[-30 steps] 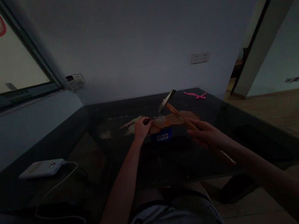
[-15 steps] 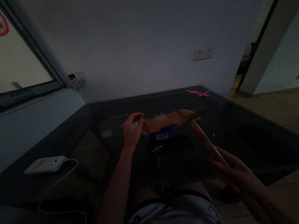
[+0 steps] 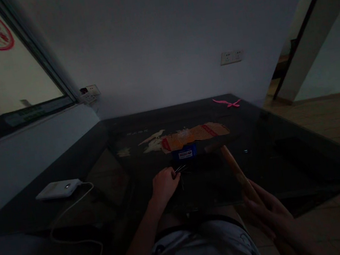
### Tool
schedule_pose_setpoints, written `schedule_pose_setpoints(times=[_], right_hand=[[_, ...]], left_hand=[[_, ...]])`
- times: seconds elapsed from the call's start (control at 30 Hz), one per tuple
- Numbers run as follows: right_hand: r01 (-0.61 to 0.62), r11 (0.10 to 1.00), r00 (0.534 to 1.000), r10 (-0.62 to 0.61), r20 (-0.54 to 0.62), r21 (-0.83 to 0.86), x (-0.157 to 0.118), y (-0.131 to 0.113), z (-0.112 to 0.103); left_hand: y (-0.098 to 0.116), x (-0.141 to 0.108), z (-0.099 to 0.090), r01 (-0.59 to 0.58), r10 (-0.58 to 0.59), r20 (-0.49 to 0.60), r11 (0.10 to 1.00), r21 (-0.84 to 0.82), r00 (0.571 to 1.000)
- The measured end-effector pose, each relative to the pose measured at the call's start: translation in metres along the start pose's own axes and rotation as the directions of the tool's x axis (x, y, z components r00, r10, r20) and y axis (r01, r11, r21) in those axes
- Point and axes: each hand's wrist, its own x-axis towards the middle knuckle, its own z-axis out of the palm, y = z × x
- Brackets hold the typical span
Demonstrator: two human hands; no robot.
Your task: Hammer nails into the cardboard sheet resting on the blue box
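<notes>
My right hand [image 3: 268, 204] is wrapped round the wooden handle of a hammer [image 3: 239, 172]. The hammer's dark head is hard to make out against the table. My left hand [image 3: 165, 184] rests low over the table with its fingertips pinched on the end of a thin metal nail. Several loose nails [image 3: 181, 168] lie beside those fingers. Just beyond them is a small blue box [image 3: 184, 152] with a white label. Behind and partly above the box stretches a torn, flattened piece of cardboard [image 3: 201, 133], with clear material on its middle.
All this lies on a dark, glossy table [image 3: 120, 127]. A white power bank [image 3: 59, 189] with a cable is on the left. A pink ribbon-like strip [image 3: 227, 103] lies at the far right corner. Pale scraps [image 3: 153, 142] lie left of the cardboard. A wall stands behind.
My left hand has come down and nearer, from the cardboard's left end to the nails. The hammer has dropped slightly, away from the cardboard, still in my right hand.
</notes>
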Motion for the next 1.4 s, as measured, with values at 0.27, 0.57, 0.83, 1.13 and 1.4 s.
schedule_pose_setpoints(times=[0.27, 0.57, 0.83, 1.13, 1.4], right_hand=[[0.028, 1.000, 0.999, -0.028, 0.023, 0.003, -0.001, 0.004, -0.005], [-0.051, 0.999, 0.999, 0.050, 0.022, 0.018, -0.001, 0.002, -0.006], [-0.022, 0.999, 1.000, 0.022, -0.009, 0.029, -0.004, 0.005, -0.004], [-0.001, 1.000, 0.999, 0.000, 0.046, 0.015, -0.003, 0.006, 0.001], [-0.028, 0.999, 0.999, 0.028, 0.016, 0.020, -0.004, 0.010, 0.003]], left_hand=[[0.001, 0.007, -0.004, 0.049, -0.053, 0.036, 0.994, 0.101, 0.998], [-0.003, 0.011, -0.018, 0.051, -0.057, 0.070, 0.996, 0.076, 0.996], [-0.024, 0.014, -0.044, -0.156, 0.158, -0.042, 0.831, -0.533, 0.986], [-0.002, 0.110, -0.064, -0.371, 0.012, -0.418, 0.485, -0.792, 0.908], [0.008, 0.154, -0.033, -0.362, 0.061, -0.441, 0.677, -0.641, 0.896]])
